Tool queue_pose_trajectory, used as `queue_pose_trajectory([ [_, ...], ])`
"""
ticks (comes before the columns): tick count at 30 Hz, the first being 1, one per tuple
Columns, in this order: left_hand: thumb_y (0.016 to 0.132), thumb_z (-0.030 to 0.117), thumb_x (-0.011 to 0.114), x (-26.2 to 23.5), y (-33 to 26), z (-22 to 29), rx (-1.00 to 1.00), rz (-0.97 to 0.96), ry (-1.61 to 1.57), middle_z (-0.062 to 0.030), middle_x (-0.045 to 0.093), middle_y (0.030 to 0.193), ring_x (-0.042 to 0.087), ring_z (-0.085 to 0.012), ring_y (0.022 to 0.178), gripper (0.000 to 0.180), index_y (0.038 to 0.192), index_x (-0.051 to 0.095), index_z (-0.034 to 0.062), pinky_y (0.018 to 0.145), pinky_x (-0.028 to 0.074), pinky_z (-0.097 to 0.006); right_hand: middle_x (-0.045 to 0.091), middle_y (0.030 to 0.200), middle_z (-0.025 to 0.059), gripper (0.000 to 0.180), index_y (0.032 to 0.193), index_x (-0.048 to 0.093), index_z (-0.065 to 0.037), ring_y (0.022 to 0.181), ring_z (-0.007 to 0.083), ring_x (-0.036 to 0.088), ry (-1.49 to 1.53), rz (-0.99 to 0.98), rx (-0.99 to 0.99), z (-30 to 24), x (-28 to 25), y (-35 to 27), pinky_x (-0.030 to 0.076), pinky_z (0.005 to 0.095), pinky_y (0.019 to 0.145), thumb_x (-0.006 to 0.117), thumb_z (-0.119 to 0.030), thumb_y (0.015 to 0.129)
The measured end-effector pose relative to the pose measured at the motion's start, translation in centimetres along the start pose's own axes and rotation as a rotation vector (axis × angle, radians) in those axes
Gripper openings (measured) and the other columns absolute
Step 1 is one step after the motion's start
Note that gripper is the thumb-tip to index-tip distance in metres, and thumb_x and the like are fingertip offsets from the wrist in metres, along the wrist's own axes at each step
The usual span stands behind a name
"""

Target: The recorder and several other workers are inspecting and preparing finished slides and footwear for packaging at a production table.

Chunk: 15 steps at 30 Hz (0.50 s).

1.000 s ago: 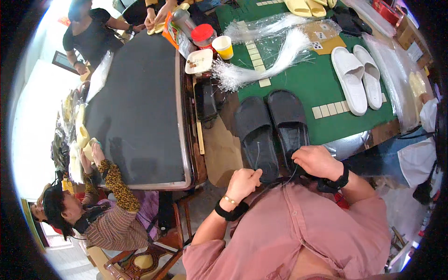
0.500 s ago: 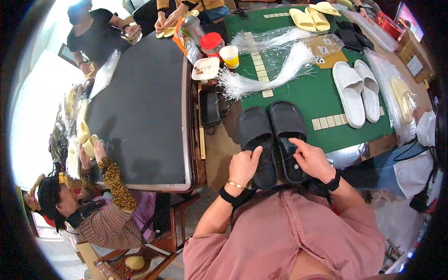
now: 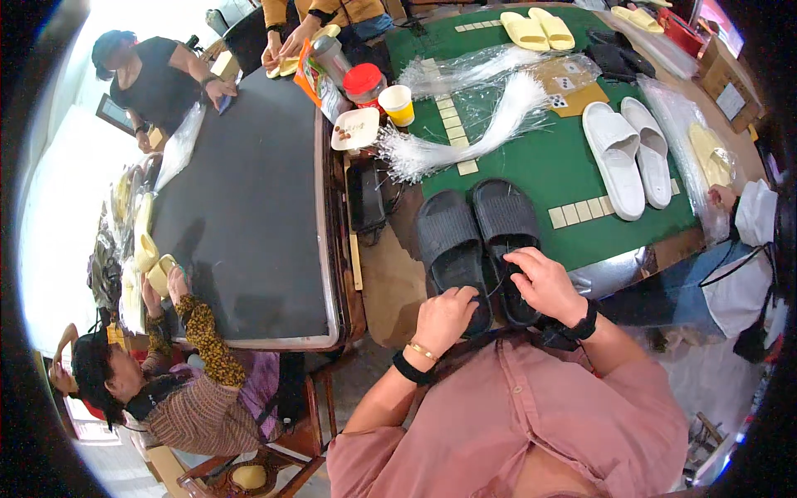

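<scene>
A pair of black slide slippers, the left slipper [image 3: 448,220] and the right slipper [image 3: 504,206], lies side by side in front of me, toes pointing away. My left hand [image 3: 448,319] is closed over the heel part of the left slipper, fingertips bent toward its inner edge. Over the right slipper's footbed, just behind the strap, my right hand [image 3: 544,282] has its fingers curled in a pinch. A thin strand [image 3: 495,291] shows faintly between the hands. What the fingertips hold is too small to make out.
Beyond the slippers lies a bundle of white plastic tag ties [image 3: 473,149] on the green table [image 3: 515,187]. White slides [image 3: 614,158] stand to the right. A yellow cup [image 3: 397,105] and red-lidded jar [image 3: 364,83] are at back left. Co-workers handle yellow slippers [image 3: 158,270] around the dark table [image 3: 249,207].
Both hands have curled their fingers further; the left thumb and right forefinger no longer stick out. At the far left, a standing co-worker has lifted their head into view.
</scene>
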State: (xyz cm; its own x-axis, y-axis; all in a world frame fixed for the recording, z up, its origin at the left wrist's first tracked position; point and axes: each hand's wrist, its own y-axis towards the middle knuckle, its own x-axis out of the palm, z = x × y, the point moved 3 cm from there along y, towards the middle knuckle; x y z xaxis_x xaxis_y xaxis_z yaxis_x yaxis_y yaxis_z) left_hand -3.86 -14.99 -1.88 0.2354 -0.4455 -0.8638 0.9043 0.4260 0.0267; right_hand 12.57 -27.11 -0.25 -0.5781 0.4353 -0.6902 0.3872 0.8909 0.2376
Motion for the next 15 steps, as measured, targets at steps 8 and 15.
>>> queue_pose_trajectory([
  [8, 0.084, 0.017, 0.064, 0.3, 2.8, -0.5, 0.010, 0.207, 0.022, -0.0099, 0.061, 0.076, 0.062, -0.0316, 0.069, 0.009, 0.089, 0.063, 0.0094, 0.059, 0.051, -0.041, 0.056, 0.109, 0.0147, 0.032, 0.110, 0.059, -0.004, 0.094, 0.0321, 0.060, 0.138, 0.190, 0.183, 1.8, -2.1, 0.9, 0.051, 0.0364, 0.080, 0.062, -0.002, 0.079],
  [15, 0.082, 0.012, 0.066, -0.3, 2.7, -0.1, 0.064, 0.262, -0.003, -0.0101, 0.061, 0.085, 0.061, -0.0299, 0.080, 0.012, 0.092, 0.064, 0.0070, 0.069, 0.050, -0.039, 0.049, 0.123, 0.0170, 0.047, 0.120, 0.053, -0.004, 0.115, 0.0361, 0.048, -0.068, 0.172, 0.087, 3.2, -1.7, 1.7, 0.040, 0.0421, 0.100, 0.066, -0.006, 0.075],
])
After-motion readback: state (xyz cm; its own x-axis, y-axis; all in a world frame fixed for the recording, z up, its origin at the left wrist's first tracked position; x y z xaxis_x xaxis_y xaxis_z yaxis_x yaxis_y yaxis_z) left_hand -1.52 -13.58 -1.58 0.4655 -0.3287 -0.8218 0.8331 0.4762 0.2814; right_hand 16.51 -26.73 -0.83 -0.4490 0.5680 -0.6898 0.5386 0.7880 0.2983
